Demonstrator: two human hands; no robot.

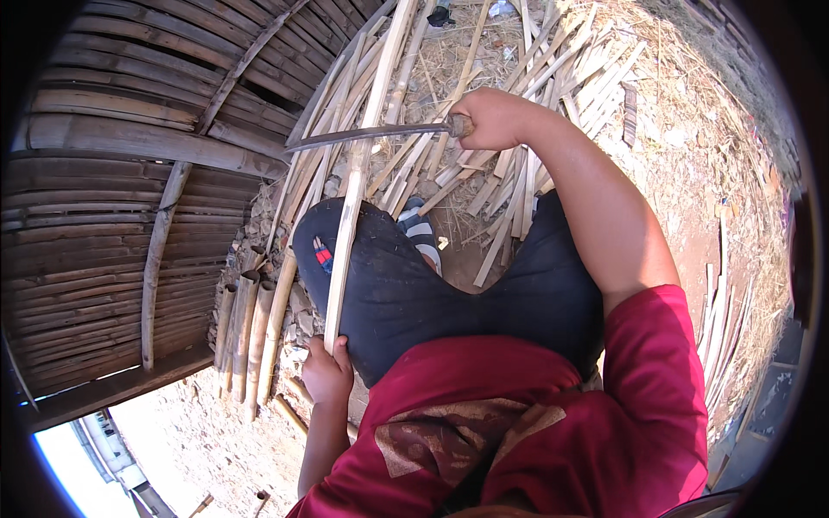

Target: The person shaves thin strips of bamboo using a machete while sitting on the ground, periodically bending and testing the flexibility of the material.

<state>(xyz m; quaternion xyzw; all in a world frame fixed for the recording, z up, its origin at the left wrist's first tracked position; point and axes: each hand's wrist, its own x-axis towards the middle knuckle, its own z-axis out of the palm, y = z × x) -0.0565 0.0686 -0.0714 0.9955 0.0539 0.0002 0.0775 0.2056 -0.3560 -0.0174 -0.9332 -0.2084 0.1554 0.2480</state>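
A long, pale bamboo strip (347, 229) runs from beside my left thigh up past the top of the view. Its near end is gripped by my left hand (328, 371), fingers closed round it. My right hand (496, 119) is wrapped about the handle of a machete (371, 134), out beyond my knees. The long dark blade points left and lies across the strip in this view. Whether its edge touches the strip or has gone into it, I cannot tell.
Split bamboo strips (596, 73) lie heaped on the straw-strewn ground ahead, with more strips (717, 319) at the right. A slatted bamboo wall (95, 207) rises at the left. Several bamboo poles (243, 328) stand by its foot. One foot (421, 233) shows between my knees.
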